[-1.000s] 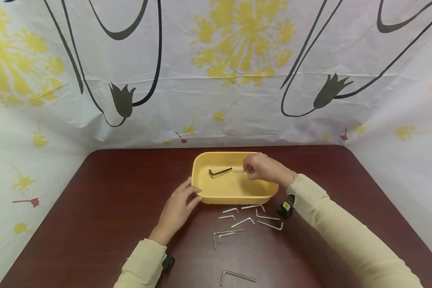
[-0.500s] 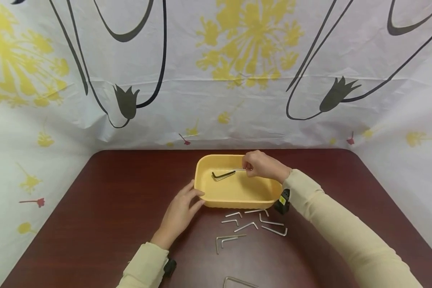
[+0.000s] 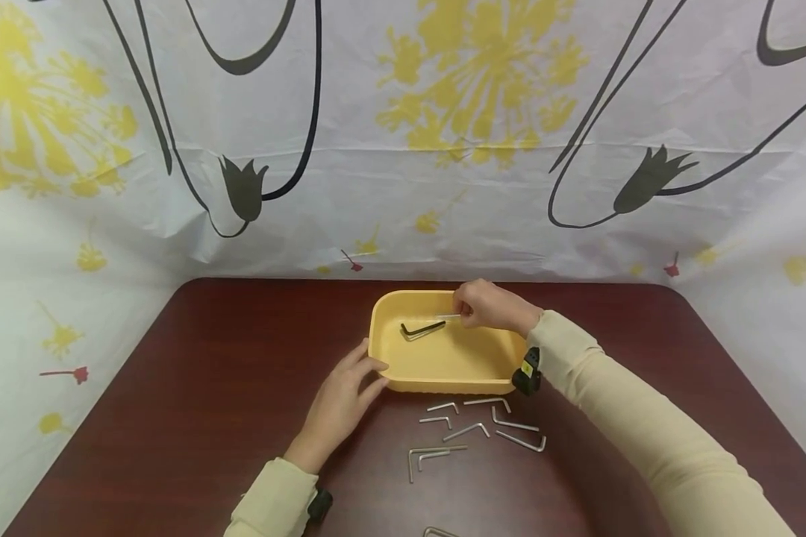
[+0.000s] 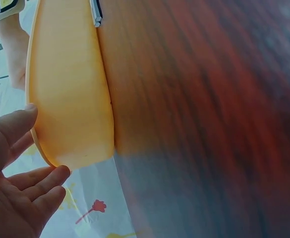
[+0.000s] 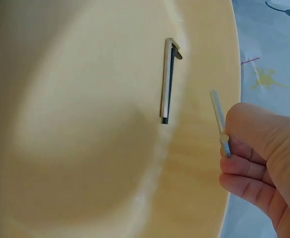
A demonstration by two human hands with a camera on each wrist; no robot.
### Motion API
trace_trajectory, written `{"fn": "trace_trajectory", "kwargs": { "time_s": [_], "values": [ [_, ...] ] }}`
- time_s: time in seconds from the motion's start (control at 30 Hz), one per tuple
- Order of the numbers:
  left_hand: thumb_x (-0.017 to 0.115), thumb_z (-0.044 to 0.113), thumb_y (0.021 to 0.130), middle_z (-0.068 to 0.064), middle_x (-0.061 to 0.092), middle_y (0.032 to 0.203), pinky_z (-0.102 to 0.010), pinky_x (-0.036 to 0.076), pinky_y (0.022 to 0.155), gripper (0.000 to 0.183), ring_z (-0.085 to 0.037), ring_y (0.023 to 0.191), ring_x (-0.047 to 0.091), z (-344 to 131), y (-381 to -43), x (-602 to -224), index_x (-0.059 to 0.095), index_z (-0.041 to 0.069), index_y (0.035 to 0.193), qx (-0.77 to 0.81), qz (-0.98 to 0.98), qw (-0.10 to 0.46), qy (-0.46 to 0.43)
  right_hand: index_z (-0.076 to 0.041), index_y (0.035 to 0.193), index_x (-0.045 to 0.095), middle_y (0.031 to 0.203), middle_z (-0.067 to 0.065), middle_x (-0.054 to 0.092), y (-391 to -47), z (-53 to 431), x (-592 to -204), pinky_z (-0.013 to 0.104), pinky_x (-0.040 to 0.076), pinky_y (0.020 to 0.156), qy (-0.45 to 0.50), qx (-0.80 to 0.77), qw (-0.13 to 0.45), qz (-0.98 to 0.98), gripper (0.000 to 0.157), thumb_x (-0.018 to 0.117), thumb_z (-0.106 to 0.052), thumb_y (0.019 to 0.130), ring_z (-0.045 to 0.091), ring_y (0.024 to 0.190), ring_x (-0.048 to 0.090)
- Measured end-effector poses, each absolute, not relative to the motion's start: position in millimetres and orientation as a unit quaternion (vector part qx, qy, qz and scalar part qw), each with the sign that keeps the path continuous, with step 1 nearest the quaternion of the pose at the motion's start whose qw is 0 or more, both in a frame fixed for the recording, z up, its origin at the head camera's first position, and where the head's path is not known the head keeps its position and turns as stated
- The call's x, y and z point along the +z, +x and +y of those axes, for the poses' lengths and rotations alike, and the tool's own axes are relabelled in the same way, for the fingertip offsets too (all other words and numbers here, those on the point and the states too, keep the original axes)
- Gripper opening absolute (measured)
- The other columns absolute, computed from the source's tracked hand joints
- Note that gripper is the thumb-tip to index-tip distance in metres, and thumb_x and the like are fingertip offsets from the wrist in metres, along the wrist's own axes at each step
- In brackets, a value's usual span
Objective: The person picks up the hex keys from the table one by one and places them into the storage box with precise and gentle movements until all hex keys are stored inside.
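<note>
A yellow plastic tray (image 3: 443, 365) stands toward the table's far side. My left hand (image 3: 341, 403) grips its near left corner; in the left wrist view, the thumb (image 4: 18, 124) rests on the rim and the other fingers touch the outer wall. Over the tray's back right part, my right hand (image 3: 493, 307) pinches a silver hex key (image 5: 216, 111), one end sticking out leftward in the head view. A black hex key (image 3: 422, 329) lies on the tray floor with a silver one right alongside. The curled fingers hide part of the held key.
Several silver hex keys lie before the tray, among them one at the right (image 3: 520, 441) and a larger L-shaped one (image 3: 411, 466). Another key (image 3: 438, 532) is cut off by the bottom edge. A patterned white cloth (image 3: 403, 149) hangs behind the dark red table (image 3: 242, 358).
The head view has shifted, so the scene sits further right and lower. My right hand keeps its pinch on the hex key, now slightly further left over the tray. My left hand stays at the corner.
</note>
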State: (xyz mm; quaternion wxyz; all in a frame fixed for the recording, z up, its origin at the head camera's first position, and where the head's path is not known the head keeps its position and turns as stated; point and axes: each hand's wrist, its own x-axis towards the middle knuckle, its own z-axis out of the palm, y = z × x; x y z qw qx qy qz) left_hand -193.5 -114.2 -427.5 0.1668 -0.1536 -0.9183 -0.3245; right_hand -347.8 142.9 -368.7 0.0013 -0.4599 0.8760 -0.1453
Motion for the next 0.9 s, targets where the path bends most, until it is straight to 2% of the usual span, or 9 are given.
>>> {"fn": "trace_trajectory", "kwargs": {
  "time_s": [0.3,0.63,0.9],
  "values": [
    [0.071,0.019,0.083,-0.014,0.047,0.137,-0.043,0.042,0.097,0.018,-0.028,0.123,0.046,-117,-193,-427,0.068,0.015,0.1,-0.324,-0.923,0.155,-0.141,0.0,0.077,0.062,0.071,0.003,0.056,-353,133,-366,0.026,0.041,0.057,-0.463,-0.149,0.015,0.874,0.012,0.06,0.008,0.069,0.011,0.062,0.045],
    [0.071,0.019,0.083,-0.014,0.046,0.137,-0.043,0.043,0.096,0.018,-0.028,0.123,0.046,-115,-192,-427,0.068,0.014,0.101,-0.324,-0.923,0.149,-0.142,0.0,0.076,0.062,0.066,-0.001,0.05,-361,125,-373,0.025,0.036,0.055,-0.462,-0.156,0.035,0.872,0.011,0.06,0.009,0.07,0.01,0.058,0.039],
    [0.07,0.019,0.084,-0.015,0.046,0.137,-0.043,0.043,0.095,0.018,-0.028,0.123,0.047,-115,-193,-426,0.068,0.014,0.101,-0.322,-0.923,0.151,-0.146,-0.002,0.073,0.062,0.064,0.0,0.054,-370,116,-376,0.024,0.037,0.052,-0.476,-0.148,0.03,0.866,0.014,0.061,0.01,0.067,0.009,0.056,0.04]
  ]
}}
